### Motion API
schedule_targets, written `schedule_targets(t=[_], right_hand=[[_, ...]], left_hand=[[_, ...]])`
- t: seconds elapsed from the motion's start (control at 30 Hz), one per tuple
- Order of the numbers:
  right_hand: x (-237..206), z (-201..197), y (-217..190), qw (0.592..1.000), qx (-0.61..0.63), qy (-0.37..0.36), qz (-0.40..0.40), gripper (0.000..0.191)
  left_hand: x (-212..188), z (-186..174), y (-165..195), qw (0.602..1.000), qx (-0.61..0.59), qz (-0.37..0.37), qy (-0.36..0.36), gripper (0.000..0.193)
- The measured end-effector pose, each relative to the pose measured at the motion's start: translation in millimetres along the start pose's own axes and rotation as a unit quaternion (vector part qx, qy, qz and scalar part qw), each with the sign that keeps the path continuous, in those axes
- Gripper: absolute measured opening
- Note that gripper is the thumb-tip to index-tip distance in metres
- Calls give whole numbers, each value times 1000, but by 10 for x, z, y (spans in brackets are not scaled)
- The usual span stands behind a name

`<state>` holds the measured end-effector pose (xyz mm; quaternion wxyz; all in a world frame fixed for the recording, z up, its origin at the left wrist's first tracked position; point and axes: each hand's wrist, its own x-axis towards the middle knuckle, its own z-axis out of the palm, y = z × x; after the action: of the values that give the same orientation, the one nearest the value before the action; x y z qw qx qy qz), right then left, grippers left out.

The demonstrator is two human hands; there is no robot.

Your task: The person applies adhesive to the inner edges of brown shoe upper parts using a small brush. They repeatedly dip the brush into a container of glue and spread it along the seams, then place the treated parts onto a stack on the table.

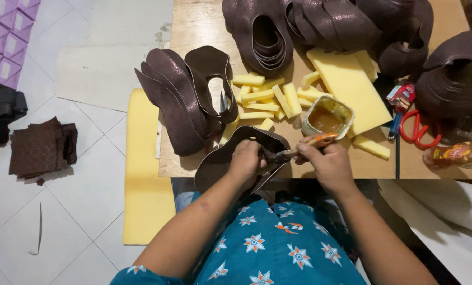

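My left hand (246, 160) grips a curved dark brown leather piece (221, 158) at the near edge of the wooden board (193, 26). My right hand (326, 163) holds a small brush (304, 146) with an orange-smeared handle; its tip rests on the leather piece between my hands. Just beyond my right hand stands an open tin of amber glue (326, 117). Several yellow foam strips (267, 97) lie behind the leather piece.
Stacks of cut brown leather pieces (185, 97) lie left and along the board's far edge (320, 21). A yellow foam sheet (347, 84), red-handled scissors (418, 129) and a small bottle (455, 154) sit at right. A long foam sheet (143, 179) and brown squares (40, 148) lie on the tiled floor.
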<state>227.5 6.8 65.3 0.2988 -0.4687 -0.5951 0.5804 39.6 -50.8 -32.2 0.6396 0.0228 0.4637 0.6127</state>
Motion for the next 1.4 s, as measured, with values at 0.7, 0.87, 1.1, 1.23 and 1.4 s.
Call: schedule_targets(t=[0.7,0.87,1.1,1.23,1.4], right_hand=[[220,-472,-514,937,-163,206,-229,18],[60,-540,-547,921,-199,157,-294,21],[-162,-123,-310,993,-45,60,-94,23],[-126,211,-269,958,-205,29,-198,19],[-91,364,-254,913,-296,32,-277,17]], left_hand=[[-132,16,-49,972,183,147,-18,22],[-114,72,-79,979,150,134,-22,16],[-108,10,-97,993,104,62,2,22],[-91,-23,-89,997,69,41,2,21],[-118,-46,-55,996,82,20,34,20]])
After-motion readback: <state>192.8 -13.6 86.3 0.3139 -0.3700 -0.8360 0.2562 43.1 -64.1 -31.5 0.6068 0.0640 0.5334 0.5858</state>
